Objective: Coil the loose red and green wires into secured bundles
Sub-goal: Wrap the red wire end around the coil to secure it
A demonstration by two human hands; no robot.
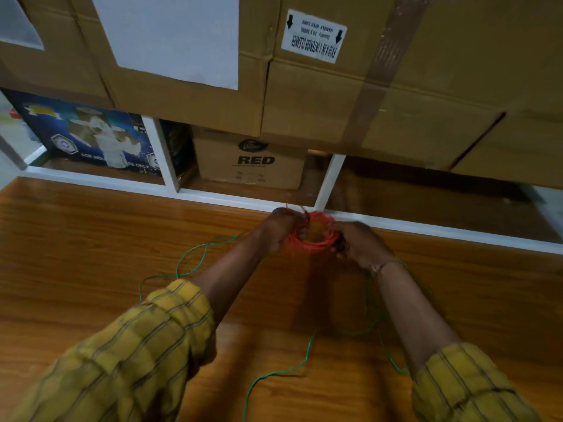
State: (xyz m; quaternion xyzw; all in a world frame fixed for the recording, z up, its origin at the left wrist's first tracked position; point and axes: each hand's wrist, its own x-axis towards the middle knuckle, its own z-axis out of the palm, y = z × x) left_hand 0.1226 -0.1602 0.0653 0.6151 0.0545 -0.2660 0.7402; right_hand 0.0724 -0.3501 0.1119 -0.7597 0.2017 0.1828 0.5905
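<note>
Red coil [312, 236] sits between both grips: left hand [278, 228] closed on its left rim, right hand [358, 242] on the right, held w/ its hole facing up. Loose ends poke up by left grip, so tie-off likely starts there. Green wire [198, 254] slack on table [91, 239], nearer than both grips.

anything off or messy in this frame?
Green wire sprawls loose over the wooden table, partly under both arms, uncoiled. Left hand and right hand hold the red coil. The carton label reads upside down.
</note>
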